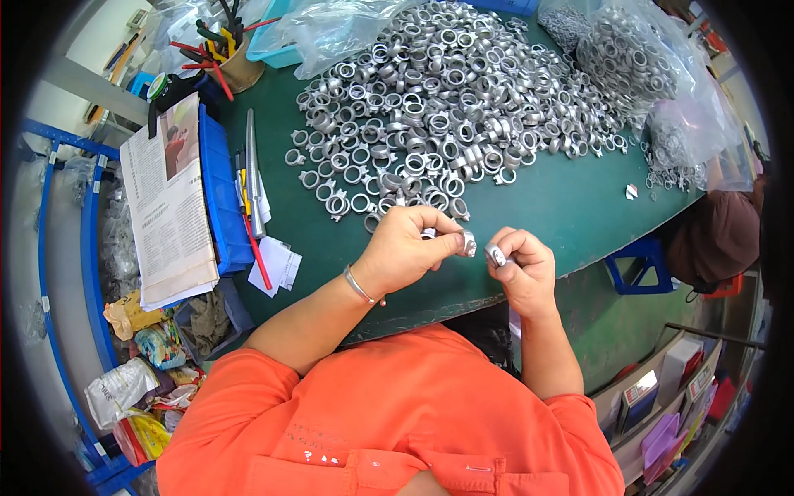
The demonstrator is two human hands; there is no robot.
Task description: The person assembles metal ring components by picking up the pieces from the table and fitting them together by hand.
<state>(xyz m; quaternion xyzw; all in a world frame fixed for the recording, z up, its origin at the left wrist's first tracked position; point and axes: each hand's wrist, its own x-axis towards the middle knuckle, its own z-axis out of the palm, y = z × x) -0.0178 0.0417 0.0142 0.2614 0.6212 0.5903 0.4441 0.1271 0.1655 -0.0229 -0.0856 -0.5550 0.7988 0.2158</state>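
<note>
Above the near edge of the green table, my left hand pinches a small grey metal ring between thumb and fingertips. A little to its right, my right hand is closed on another grey metal ring, tilted toward the first. A small gap separates the two rings. Just beyond my hands spreads a large heap of similar metal rings, many with small lugs on the outside. Part of one ring shows behind my left fingers. A metal bangle is on my left wrist.
Left of the heap lie a tapered metal rod and a red-handled tool. A blue bin with newspaper stands beside them, below a pot of pliers. Plastic bags of rings sit at the far right.
</note>
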